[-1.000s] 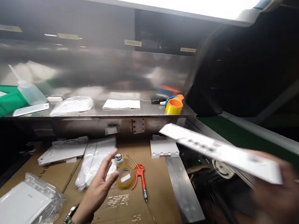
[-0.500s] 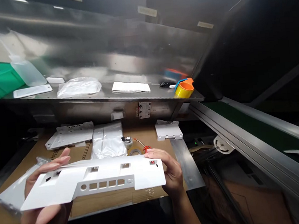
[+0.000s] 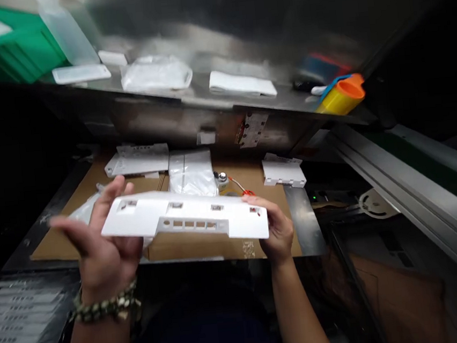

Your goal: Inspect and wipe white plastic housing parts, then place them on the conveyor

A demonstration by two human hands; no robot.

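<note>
A white plastic housing (image 3: 192, 215) with a row of square port cutouts along its edge is held up above the cardboard. My right hand (image 3: 276, 229) grips its right end, fingers over the top. At the other end, my left hand (image 3: 108, 242) is spread, thumb stretched out away from the piece; some of its fingers pass behind the housing, so their contact is hidden. Beyond the housing lie a stack of clear plastic bags (image 3: 190, 172), a small bottle with a metal top (image 3: 221, 178) and a red-handled tool (image 3: 247, 192), partly covered.
More white housings (image 3: 140, 159) lie at the back left, and another (image 3: 284, 170) at the back right. Above, a metal shelf holds a green bin (image 3: 22, 48), a folded white cloth (image 3: 241, 83) and a yellow-orange tape roll (image 3: 342, 96). A conveyor (image 3: 428, 195) runs along the right.
My left thumb has come off the housing's left end and the hand has spread. My right hand still grips the other end. The view has tilted downward, showing stacked white pieces at lower left.
</note>
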